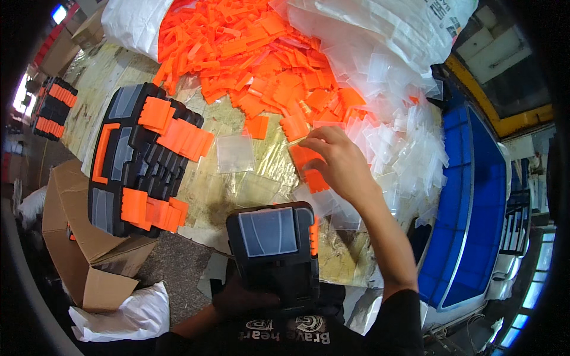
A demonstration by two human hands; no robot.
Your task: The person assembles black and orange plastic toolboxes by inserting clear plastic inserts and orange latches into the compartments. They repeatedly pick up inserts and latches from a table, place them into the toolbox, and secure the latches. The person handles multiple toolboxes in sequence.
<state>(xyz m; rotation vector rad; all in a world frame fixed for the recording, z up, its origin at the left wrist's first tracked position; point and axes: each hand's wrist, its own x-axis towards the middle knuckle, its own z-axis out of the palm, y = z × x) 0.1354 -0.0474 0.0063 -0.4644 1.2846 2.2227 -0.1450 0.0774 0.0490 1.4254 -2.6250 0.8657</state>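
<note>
A black plastic organizer box (274,271) with a clear window stands upright against my body at the table's edge. Its lower part is steadied by my left hand (247,296), which is dark in shadow and partly hidden. An orange part (314,236) sits on the box's right side. My right hand (340,158) hovers with thumb and fingers apart, nothing visible between them. Just left of its fingertips lie flat orange plastic pieces (307,162). A clear plastic sheet (235,153) lies on the table further left.
A heap of orange plastic pieces (249,49) spills from a white woven sack (131,26). Clear plastic plates (401,155) pile up at right, beside a blue crate (476,213). Black toolboxes with orange pieces (142,167) stand at left, above an open carton (71,240).
</note>
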